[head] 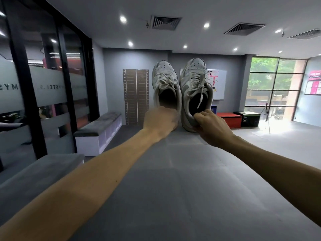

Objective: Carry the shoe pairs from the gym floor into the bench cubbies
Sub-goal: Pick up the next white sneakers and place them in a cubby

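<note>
I hold a pair of white lace-up sneakers out in front of me, toes pointing away and upward. My left hand (160,121) grips the heel of the left sneaker (165,79), fingers curled into its opening. My right hand (211,126) pinches the heel collar of the right sneaker (195,84), thumb inside the opening. Both shoes hang in the air above the grey gym floor (173,188). A grey-cushioned white bench with cubbies (102,129) stands along the left wall, well ahead of my hands.
A nearer grey bench top (43,169) lies at lower left beside a glass partition (43,75). A red plyo box (230,120) and a black one (250,119) sit at the back right, with a tripod (266,117) near the windows.
</note>
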The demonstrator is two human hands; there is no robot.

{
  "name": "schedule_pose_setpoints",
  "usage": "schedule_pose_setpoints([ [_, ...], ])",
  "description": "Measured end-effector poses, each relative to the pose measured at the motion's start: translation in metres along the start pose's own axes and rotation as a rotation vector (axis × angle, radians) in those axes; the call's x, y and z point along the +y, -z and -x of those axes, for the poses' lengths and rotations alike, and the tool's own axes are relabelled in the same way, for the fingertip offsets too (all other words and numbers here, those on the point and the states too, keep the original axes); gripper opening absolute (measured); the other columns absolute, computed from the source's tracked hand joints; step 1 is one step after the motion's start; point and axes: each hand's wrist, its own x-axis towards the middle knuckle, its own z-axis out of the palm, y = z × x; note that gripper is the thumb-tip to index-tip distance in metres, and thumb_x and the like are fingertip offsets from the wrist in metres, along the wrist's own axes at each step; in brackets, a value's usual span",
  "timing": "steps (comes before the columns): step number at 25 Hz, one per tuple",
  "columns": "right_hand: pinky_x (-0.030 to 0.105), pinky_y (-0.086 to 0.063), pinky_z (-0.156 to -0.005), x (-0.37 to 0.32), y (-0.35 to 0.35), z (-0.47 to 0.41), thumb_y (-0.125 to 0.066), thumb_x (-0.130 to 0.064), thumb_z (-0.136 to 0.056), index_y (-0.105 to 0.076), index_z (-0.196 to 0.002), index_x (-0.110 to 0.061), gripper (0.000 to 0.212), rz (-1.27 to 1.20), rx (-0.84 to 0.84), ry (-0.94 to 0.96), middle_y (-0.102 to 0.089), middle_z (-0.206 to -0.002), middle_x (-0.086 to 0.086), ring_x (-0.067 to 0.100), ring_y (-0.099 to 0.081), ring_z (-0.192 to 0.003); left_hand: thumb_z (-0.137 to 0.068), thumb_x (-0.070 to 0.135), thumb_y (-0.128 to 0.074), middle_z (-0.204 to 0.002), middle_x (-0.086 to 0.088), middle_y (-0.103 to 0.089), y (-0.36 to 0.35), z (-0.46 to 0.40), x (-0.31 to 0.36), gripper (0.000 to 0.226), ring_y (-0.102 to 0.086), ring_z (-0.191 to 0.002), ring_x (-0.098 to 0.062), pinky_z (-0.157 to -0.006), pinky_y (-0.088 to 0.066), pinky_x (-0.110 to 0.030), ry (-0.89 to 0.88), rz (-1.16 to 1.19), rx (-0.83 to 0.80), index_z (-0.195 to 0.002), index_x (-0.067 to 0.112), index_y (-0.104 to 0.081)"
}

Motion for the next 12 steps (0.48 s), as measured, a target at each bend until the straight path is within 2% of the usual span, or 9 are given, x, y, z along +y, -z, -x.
schedule_pose_setpoints([
  [2,0.032,-0.034,-0.055,0.02,-0.048,-0.046,-0.062,-0.002,-0.077,-0.047,-0.079,-0.015,0.02,-0.006,0.007,-0.015,-0.058,-0.086,0.004,0.026,-0.049,-0.092,-0.087,0.034,-0.062,-0.084,-0.005,-0.067,-0.039,-0.044,-0.037,0.018,-0.064,-0.082,-0.027,-0.068,-0.048,-0.033,-0.002,-0.002,-0.013,-0.088,0.016,-0.065],
  [6,0.031,-0.03,-0.058,0.059,-0.134,-0.123,-0.06,-0.001,-0.077,-0.04,-0.077,-0.018,0.027,-0.049,0.004,-0.044,-0.057,-0.087,0.005,0.026,-0.048,-0.093,-0.088,0.036,-0.061,-0.085,-0.004,-0.066,-0.113,-0.114,-0.1,0.02,-0.063,-0.083,-0.025,-0.065,-0.041,-0.031,-0.005,-0.032,-0.028,-0.087,0.017,-0.062],
  [12,0.034,-0.036,-0.06,0.131,-0.273,-0.234,-0.059,-0.004,-0.079,-0.041,-0.079,-0.017,0.022,-0.075,-0.009,-0.003,-0.057,-0.091,0.005,0.024,-0.047,-0.095,-0.088,0.036,-0.061,-0.085,-0.004,-0.064,-0.238,-0.219,-0.188,0.019,-0.061,-0.084,-0.025,-0.064,-0.035,-0.03,0.018,-0.107,-0.035,-0.085,0.017,-0.059],
])
